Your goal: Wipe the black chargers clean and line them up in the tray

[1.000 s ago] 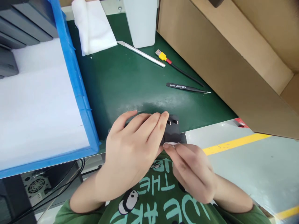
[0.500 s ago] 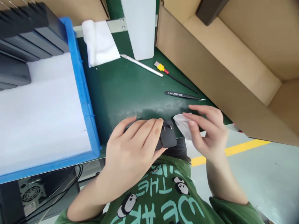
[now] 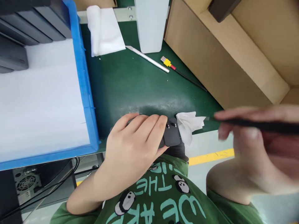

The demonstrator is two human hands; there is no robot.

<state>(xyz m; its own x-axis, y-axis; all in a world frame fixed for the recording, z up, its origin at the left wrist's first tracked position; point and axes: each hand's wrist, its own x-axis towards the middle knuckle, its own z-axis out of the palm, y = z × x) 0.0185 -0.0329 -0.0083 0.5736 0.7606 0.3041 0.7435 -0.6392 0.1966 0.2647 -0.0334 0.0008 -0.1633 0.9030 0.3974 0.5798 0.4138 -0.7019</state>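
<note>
My left hand [image 3: 134,140] is wrapped over a black power adapter [image 3: 172,137] at the table's front edge; its squared end with two metal prongs shows past my fingers, and the rest lies under my palm. A crumpled white wipe [image 3: 188,124] lies right beside the pronged end. On the right, my right hand [image 3: 254,149], blurred by motion, is closed on black tweezers [image 3: 263,124]. Their tip points left at the wipe's corner; whether it pinches the cloth I cannot tell.
A silver craft knife [image 3: 149,59] and a USB cable [image 3: 184,75] lie on the green table [image 3: 130,90]. Behind them are a folded white cloth [image 3: 109,32] and a pale upright panel [image 3: 150,28]. A blue-rimmed tray [image 3: 87,118] stands left, a cardboard box [image 3: 217,62] right.
My right hand has left the wipe, moved right and picked the tweezers up off the table. My left hand still holds the adapter. The camera view has shifted slightly.
</note>
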